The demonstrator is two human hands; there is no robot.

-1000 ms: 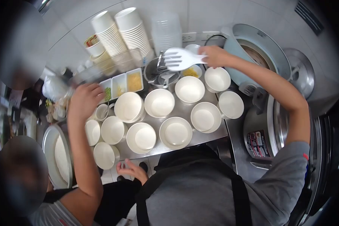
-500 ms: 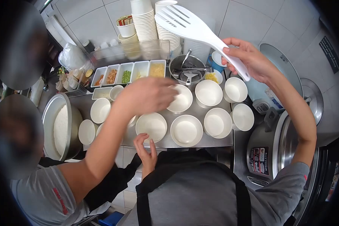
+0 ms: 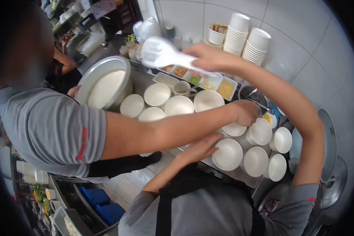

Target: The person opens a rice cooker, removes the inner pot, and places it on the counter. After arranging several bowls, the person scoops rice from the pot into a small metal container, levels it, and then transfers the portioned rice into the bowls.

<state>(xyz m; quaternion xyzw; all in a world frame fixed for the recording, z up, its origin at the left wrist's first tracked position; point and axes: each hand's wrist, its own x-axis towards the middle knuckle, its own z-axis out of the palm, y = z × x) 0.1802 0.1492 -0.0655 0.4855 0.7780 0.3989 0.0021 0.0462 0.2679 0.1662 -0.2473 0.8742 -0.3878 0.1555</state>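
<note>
My right hand is closed round the handle of a white slotted spatula, raised above the row of food trays; motion blurs its blade. My left hand lies low at the counter's front edge, fingers stretched toward a white paper bowl and touching or nearly touching its side. More white bowls stand in rows around it, and those I can see into look empty. A co-worker's arm crosses between my arms, its hand low over the bowls; what that hand holds, if anything, is hidden.
A large metal pot of white rice stands at the left. Small trays of toppings line the back, with stacked bowls behind. A metal pot with utensils sits behind the bowls. A large lid leans at the right.
The view has swung left, bringing the rice pot further in. My right hand has carried the spatula leftward across the counter. The co-worker's hand has moved right over the bowls.
</note>
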